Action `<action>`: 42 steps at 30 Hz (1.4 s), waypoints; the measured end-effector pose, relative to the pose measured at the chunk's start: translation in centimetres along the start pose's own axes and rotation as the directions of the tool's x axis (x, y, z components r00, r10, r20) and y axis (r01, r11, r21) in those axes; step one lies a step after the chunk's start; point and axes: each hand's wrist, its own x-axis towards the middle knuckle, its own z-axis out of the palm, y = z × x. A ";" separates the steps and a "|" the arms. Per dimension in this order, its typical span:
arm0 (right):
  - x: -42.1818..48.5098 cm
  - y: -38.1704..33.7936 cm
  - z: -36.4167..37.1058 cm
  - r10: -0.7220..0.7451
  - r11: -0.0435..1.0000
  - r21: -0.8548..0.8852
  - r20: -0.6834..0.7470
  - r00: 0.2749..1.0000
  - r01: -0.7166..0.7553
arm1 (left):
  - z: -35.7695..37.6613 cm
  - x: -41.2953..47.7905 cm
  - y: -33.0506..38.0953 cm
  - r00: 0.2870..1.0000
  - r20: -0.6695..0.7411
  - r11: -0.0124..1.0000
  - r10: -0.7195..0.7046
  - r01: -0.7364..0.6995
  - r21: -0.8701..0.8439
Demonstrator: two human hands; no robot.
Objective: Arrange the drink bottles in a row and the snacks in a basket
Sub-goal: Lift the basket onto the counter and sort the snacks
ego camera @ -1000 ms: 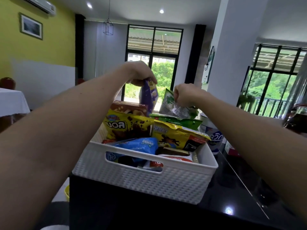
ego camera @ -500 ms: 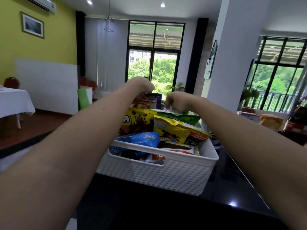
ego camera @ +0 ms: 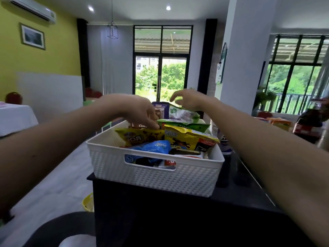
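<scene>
Compared with half a second ago, we see both of our hands unclenched: the right hand (ego camera: pixel 191 101) has lifted off the green packet (ego camera: pixel 183 114) and now hovers just above it at frame centre with fingers spread, holding nothing, while the left hand (ego camera: pixel 140 111) has dropped lower, its fingertips (ego camera: pixel 154 125) pressing on the top edge of the yellow cookie bag (ego camera: pixel 140 137). Whether that left grip pinches the bag or merely rests on it we cannot tell. A purple packet (ego camera: pixel 161 108) stands upright between the two hands, at the far end of the white basket (ego camera: pixel 156 173).

We note that the basket sits on the near-left corner of the dark surface (ego camera: pixel 160 211), in the centre of the frame. It is filled above its rim: the yellow cookie bag at left, a second yellow bag (ego camera: pixel 188 139) at right, a flat green bag (ego camera: pixel 185 123) behind them, and a blue packet (ego camera: pixel 151 147) in front, partly visible through the handle slot.

At the right edge of the frame, well apart from both hands, a dark cola bottle (ego camera: pixel 308 125) stands on the surface beside an orange carton (ego camera: pixel 279 123).
</scene>
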 end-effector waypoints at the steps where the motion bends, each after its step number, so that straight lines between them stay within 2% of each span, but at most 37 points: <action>1: -0.5 -0.4 -0.9 -0.042 0.998 0.042 -0.046 0.998 0.044 | 0.0 -0.3 -0.1 0.997 -0.072 0.999 0.028 -0.031 -0.045; 2: -1.3 -1.0 -1.9 -0.087 0.992 0.086 -0.054 0.995 0.091 | -0.2 -0.8 -0.4 0.994 -0.103 0.993 0.040 -0.051 -0.111; 3: -2.2 -1.5 -2.9 -0.137 0.983 0.123 -0.027 0.990 0.140 | -0.3 -1.2 -0.5 0.997 -0.071 0.983 0.036 -0.048 -0.175; 4: -3.3 -2.0 -3.9 -0.187 0.971 0.154 0.026 0.982 0.181 | -0.3 -1.6 -0.6 1.000 0.024 0.980 0.015 -0.010 -0.201; 6: -5.4 -3.2 -5.3 -0.255 0.952 0.217 0.172 0.951 0.216 | 0.5 -1.9 -0.6 0.976 0.204 0.992 -0.078 0.097 -0.086; 7: -6.4 -3.7 -5.7 -0.248 0.954 0.234 0.270 0.930 0.187 | 1.3 -1.8 -0.7 0.974 0.181 0.991 -0.133 0.126 0.050; 9: -7.9 -4.4 -5.7 -0.192 0.977 0.171 0.479 0.856 0.124 | 2.8 -1.3 -0.9 0.983 -0.070 0.926 -0.167 0.181 0.332; 11: -9.1 -4.7 -5.0 -0.088 0.990 -0.031 0.619 0.780 0.136 | 3.1 -1.7 -0.9 0.950 -0.268 0.874 -0.159 0.262 0.410; 13: -10.0 -4.8 -4.5 -0.014 0.953 -0.221 0.654 0.757 0.208 | 2.4 -2.6 -0.9 0.924 -0.353 0.856 -0.149 0.299 0.422; 15: -11.0 -4.9 -4.6 -0.036 0.918 -0.292 0.609 0.792 0.267 | 1.5 -3.5 -1.1 0.922 -0.355 0.907 -0.155 0.275 0.320; 17: -11.6 -4.6 -4.7 -0.173 0.898 -0.261 0.528 0.831 0.353 | 1.3 -3.9 -0.8 0.951 -0.217 0.975 -0.220 0.222 -0.016; 18: -12.2 -4.8 -4.8 -0.224 0.891 -0.243 0.501 0.836 0.385 | 1.6 -4.0 -0.4 0.961 -0.121 0.945 -0.250 0.214 -0.249; 19: -12.7 -4.8 -4.7 -0.265 0.869 -0.252 0.491 0.830 0.426 | 2.0 -4.1 0.0 0.962 -0.051 0.871 -0.267 0.218 -0.440; 20: -13.2 -4.9 -4.8 -0.288 0.827 -0.308 0.487 0.825 0.470 | 2.5 -4.0 0.3 0.962 -0.020 0.797 -0.273 0.215 -0.564; 22: -13.4 -4.4 -4.3 -0.298 0.673 -0.510 0.475 0.828 0.535 | 3.9 -3.3 0.7 0.953 -0.052 0.732 -0.299 0.194 -0.653; 23: -13.2 -3.8 -4.2 -0.301 0.565 -0.595 0.497 0.814 0.572 | 4.6 -2.9 0.7 0.944 -0.095 0.731 -0.316 0.179 -0.658; 24: -13.1 -3.4 -4.3 -0.339 0.412 -0.661 0.528 0.779 0.627 | 5.1 -2.6 0.8 0.928 -0.149 0.740 -0.341 0.167 -0.651; 26: -13.3 -2.9 -4.2 -0.346 0.366 -0.689 0.523 0.779 0.625 | 5.5 -2.2 0.8 0.881 -0.257 0.768 -0.396 0.164 -0.619; 27: -13.2 -2.3 -4.2 -0.326 0.379 -0.698 0.515 0.793 0.608 | 5.3 -2.2 0.9 0.847 -0.326 0.801 -0.420 0.178 -0.571; 28: -13.2 -2.2 -4.1 -0.271 0.542 -0.653 0.461 0.845 0.530 | 4.8 -2.5 1.0 0.802 -0.406 0.839 -0.439 0.204 -0.504; 30: -13.2 -2.1 -3.6 -0.281 0.674 -0.566 0.399 0.873 0.475 | 3.8 -3.1 0.9 0.728 -0.513 0.872 -0.455 0.247 -0.423; 34: -13.1 -2.2 -3.3 -0.324 0.769 -0.508 0.215 0.921 0.389 | 1.9 -4.2 0.4 0.725 -0.524 0.887 -0.446 0.280 -0.368; 38: -13.1 -1.7 -4.8 -0.270 0.892 -0.401 -0.099 0.958 0.210 | 0.0 -6.0 0.3 0.616 -0.703 0.933 -0.355 0.185 -0.309; 40: -13.3 -1.3 -5.6 -0.182 0.909 -0.406 -0.180 0.967 0.096 | -0.8 -6.8 0.5 0.628 -0.729 0.961 -0.272 0.136 -0.241; 42: -13.7 -1.2 -5.9 -0.114 0.907 -0.422 -0.205 0.972 0.017 | -1.0 -7.0 0.6 0.681 -0.716 0.987 -0.155 0.076 -0.142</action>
